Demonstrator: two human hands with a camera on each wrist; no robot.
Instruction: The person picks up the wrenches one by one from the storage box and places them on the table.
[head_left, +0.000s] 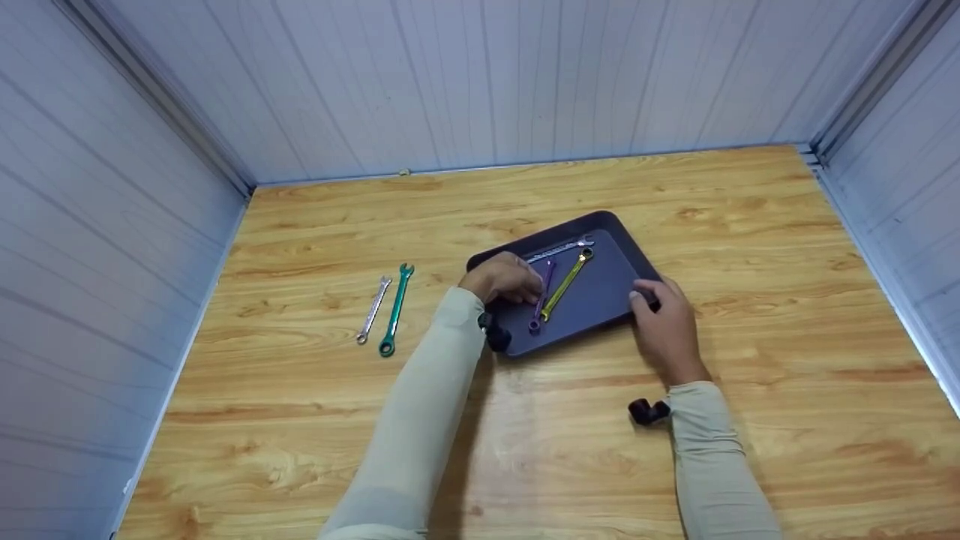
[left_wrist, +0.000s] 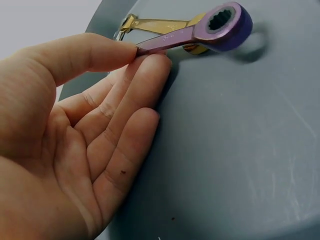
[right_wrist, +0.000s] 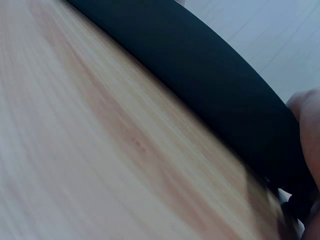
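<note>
A dark grey tray [head_left: 607, 296] sits at an angle on the wooden table. Over its left part, my left hand [head_left: 504, 277] pinches a purple ratchet wrench [left_wrist: 172, 40] between thumb and fingertips, the ring end pointing away from the palm. Beside that one, a yellow wrench [head_left: 568, 286] lies in the tray. Further back in it is a silver wrench [head_left: 562, 250], partly hidden by my left hand. My right hand [head_left: 667, 330] grips the tray's near right corner, thumb over the rim. The right wrist view mostly shows the tray's dark outer wall [right_wrist: 200, 85].
Left of the tray, a teal ratchet wrench [head_left: 396, 311] and a smaller silver wrench [head_left: 374, 310] lie side by side on the table [head_left: 300, 405]. White panel walls [head_left: 450, 82] stand at the back and both sides.
</note>
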